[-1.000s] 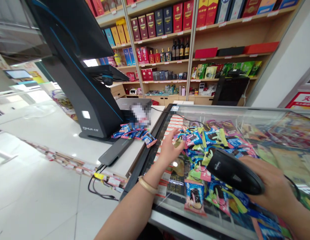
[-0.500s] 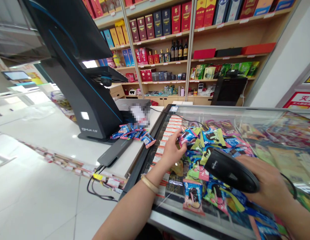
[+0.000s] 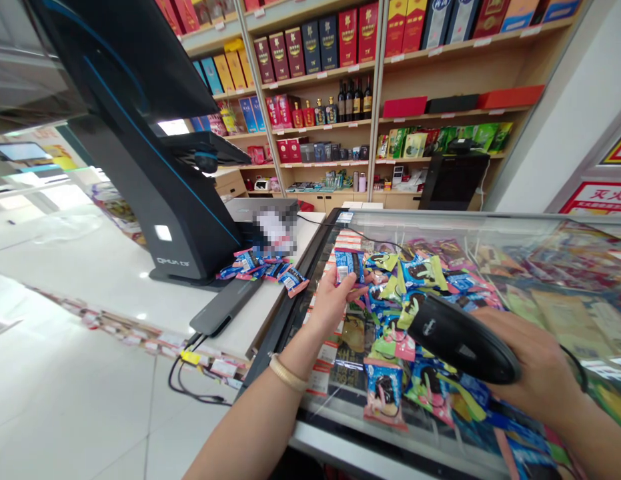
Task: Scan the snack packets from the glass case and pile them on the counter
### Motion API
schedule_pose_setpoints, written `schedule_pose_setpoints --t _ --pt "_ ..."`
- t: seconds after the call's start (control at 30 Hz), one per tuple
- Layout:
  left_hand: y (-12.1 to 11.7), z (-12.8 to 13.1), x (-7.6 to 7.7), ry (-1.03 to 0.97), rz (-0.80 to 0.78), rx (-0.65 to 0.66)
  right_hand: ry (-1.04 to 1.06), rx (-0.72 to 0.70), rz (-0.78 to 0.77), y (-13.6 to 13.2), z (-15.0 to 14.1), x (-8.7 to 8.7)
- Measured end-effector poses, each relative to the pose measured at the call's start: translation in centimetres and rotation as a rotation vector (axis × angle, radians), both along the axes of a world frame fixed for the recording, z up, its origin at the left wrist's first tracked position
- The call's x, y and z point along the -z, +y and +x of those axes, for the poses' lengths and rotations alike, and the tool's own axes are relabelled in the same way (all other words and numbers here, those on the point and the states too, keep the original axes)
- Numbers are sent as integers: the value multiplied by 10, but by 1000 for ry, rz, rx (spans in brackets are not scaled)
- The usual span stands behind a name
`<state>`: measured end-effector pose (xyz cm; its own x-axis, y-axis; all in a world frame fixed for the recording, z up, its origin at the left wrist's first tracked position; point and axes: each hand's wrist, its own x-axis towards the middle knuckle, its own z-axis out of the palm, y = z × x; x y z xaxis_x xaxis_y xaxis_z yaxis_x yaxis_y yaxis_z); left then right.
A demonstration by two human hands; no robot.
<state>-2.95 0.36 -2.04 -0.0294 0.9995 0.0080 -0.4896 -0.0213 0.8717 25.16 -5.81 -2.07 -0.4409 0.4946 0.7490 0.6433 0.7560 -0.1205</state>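
Between the thumb and fingers of my left hand (image 3: 335, 297) is a small blue snack packet (image 3: 347, 264), its printed back with a white label turned up. My right hand (image 3: 535, 363) is wrapped round a black barcode scanner (image 3: 463, 339), whose head points left over the pile. Beneath both hands, several blue, pink and green snack packets (image 3: 385, 390) lie heaped on a glass-topped display case (image 3: 335, 417). Part of the heap is hidden by the scanner and my right hand. More blue packets (image 3: 293, 279) lie by the foot of the monitor stand.
On the white counter (image 3: 115, 280) at left stands a dark monitor stand (image 3: 175, 227). A flat grey device (image 3: 225, 308) with cables lies before it. Black cables (image 3: 177, 383) hang off the counter's edge. Shelves (image 3: 320, 73) of boxes and bottles fill the back wall.
My left hand has drawn the packet slightly left, away from the heap, and turned it so its back shows. The scanner stays almost where it was in my right hand.
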Motion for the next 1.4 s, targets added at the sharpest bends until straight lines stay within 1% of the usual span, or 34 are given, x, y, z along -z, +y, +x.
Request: schedule_pose_setpoints --t 0.07,0.13,0.2,0.27,0.43,0.5,0.67,0.77,0.9,1.0,1.07,1.17,1.23,1.27,1.33,1.4 --pt "-1 2 4 159 57 -71 -5 3 7 0 0 0" --pt "-2 3 6 269 112 -149 -7 3 0 0 -1 0" --pt "-3 4 8 307 150 -203 -12 0 -11 0 -1 1" --pt "-3 3 9 321 177 -227 -18 5 -19 -1 -1 1" --pt "-2 2 12 502 297 -231 -42 18 -19 -1 -3 1" --pt "-2 2 13 552 310 -229 -53 14 -8 -1 -3 1" --pt "-4 2 9 537 289 -239 -53 9 -6 0 -1 3" --pt "-5 2 6 538 270 -225 -50 12 -27 0 0 5" --pt "-6 3 6 562 258 -208 -45 -5 -7 0 1 5" --pt "-5 4 9 591 279 -222 -41 -16 2 0 0 2" --pt "-3 2 11 654 327 -252 -31 -28 25 1 -1 0" --pt "2 -10 10 854 452 -350 -10 -48 51 3 1 0" --pt "8 -27 7 976 499 -493 4 -48 46 5 3 2" --pt "10 -36 5 1021 485 -585 10 -43 41 5 4 3" --pt "15 -56 0 1099 366 -758 13 -39 48 6 6 3" --pt "19 -73 -4 1195 147 -870 -2 -47 68 6 6 2"
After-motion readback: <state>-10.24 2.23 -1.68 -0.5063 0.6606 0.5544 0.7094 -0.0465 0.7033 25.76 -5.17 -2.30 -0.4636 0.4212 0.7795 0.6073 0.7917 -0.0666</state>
